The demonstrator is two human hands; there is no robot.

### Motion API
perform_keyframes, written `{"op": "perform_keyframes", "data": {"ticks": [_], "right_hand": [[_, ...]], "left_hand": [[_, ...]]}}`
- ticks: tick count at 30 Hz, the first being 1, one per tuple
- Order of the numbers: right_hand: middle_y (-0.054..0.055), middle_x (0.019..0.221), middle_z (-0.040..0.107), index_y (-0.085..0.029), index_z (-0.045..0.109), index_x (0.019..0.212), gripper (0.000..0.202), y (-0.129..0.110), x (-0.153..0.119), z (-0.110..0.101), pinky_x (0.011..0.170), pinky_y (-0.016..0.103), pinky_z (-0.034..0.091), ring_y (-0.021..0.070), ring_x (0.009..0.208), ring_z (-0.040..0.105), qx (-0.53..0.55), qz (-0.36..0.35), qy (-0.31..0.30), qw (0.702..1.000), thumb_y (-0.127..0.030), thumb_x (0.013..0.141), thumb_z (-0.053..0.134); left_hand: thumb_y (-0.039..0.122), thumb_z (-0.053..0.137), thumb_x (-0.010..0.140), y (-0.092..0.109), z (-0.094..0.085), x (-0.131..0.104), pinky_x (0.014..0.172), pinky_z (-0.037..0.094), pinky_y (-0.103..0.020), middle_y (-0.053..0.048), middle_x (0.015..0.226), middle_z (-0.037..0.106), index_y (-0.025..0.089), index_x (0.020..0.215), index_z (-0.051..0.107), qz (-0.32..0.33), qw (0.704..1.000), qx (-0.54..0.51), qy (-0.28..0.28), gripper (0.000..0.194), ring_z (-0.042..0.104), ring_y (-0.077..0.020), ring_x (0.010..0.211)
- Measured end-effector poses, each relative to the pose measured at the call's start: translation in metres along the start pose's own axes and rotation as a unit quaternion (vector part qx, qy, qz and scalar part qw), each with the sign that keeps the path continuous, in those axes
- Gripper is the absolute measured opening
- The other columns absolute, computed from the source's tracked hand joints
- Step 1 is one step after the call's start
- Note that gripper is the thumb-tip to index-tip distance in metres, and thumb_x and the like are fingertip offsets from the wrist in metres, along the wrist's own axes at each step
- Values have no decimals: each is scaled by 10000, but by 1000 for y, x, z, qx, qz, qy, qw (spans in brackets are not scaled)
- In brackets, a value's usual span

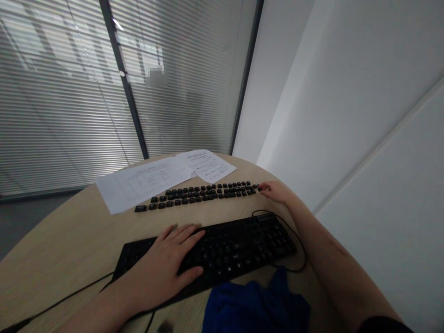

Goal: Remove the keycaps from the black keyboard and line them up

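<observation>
A black keyboard [225,259] lies on the round table in front of me. My left hand [173,259] rests flat on its left half with the fingers spread, hiding the keys beneath. Farther back, loose black keycaps [194,195] are laid out in rows. At the right end of these rows my right hand [272,190] is closed in a pinch on a small dark keycap [259,188], low over the tabletop. The fingers partly cover that keycap.
Printed paper sheets [149,178] lie behind the keycaps. A blue cloth [255,307] sits at the near edge, by the keyboard. A black cable [305,259] loops around the keyboard's right end. White wall [364,115] stands close on the right, window blinds [187,92] beyond.
</observation>
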State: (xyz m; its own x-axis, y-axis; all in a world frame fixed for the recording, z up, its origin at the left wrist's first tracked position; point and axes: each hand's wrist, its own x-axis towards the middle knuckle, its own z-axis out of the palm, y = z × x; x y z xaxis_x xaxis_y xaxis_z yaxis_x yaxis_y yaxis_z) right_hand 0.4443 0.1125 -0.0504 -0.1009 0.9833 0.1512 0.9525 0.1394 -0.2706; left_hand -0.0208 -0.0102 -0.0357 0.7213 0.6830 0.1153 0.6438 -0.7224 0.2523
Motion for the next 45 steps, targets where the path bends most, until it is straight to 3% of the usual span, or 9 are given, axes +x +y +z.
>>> {"op": "perform_keyframes", "data": {"ticks": [6, 13, 20, 26, 36, 45], "right_hand": [[103, 1182, 796, -201, 796, 1151, 250, 2, -2, 11, 989, 364, 528, 267, 1099, 724, -38, -27, 14, 999, -218, 919, 704], [87, 1182, 797, -217, 795, 1172, 258, 1, -2, 10, 978, 351, 533, 262, 1101, 728, -59, -38, 17, 997, -239, 936, 694], [91, 1183, 801, -208, 800, 1180, 263, -5, -3, 10, 978, 345, 539, 266, 1098, 736, -67, -37, 15, 997, -239, 944, 689], [89, 1209, 798, -211, 798, 1194, 278, -4, -5, 8, 989, 344, 543, 260, 1086, 743, -66, -31, 16, 997, -257, 939, 698], [86, 1213, 799, -206, 793, 1196, 268, -10, -5, 7, 1013, 355, 536, 257, 1109, 739, -58, -31, 22, 998, -236, 961, 668], [88, 1185, 805, -210, 804, 1156, 260, -11, -7, 8, 993, 360, 542, 261, 1093, 737, -34, -35, 52, 997, -219, 907, 729]], "left_hand": [[569, 646, 952, -9, 9, -3, 1245, 316, -691, -95, 1640, 494, 319, 1590, 461, 26, 999, 1, 20, 709, 479, -369, 1493], [584, 587, 992, -13, 11, -9, 1239, 339, -674, -86, 1672, 435, 318, 1603, 446, 31, 999, 35, 27, 680, 438, -368, 1520], [582, 523, 1018, -22, -4, -13, 1203, 392, -675, -61, 1658, 452, 342, 1621, 408, 28, 996, 58, 56, 660, 472, -368, 1498], [587, 526, 1010, -25, -21, -11, 1193, 435, -626, -94, 1600, 534, 278, 1560, 526, -2, 997, 59, 51, 631, 542, -378, 1441], [583, 488, 1027, -20, -22, -9, 1188, 425, -657, -104, 1612, 515, 277, 1564, 520, -8, 999, 46, 22, 619, 520, -378, 1460], [587, 518, 1013, -29, -22, -10, 1208, 422, -612, -71, 1573, 577, 315, 1551, 535, -4, 998, 37, 57, 603, 566, -369, 1420]]}}
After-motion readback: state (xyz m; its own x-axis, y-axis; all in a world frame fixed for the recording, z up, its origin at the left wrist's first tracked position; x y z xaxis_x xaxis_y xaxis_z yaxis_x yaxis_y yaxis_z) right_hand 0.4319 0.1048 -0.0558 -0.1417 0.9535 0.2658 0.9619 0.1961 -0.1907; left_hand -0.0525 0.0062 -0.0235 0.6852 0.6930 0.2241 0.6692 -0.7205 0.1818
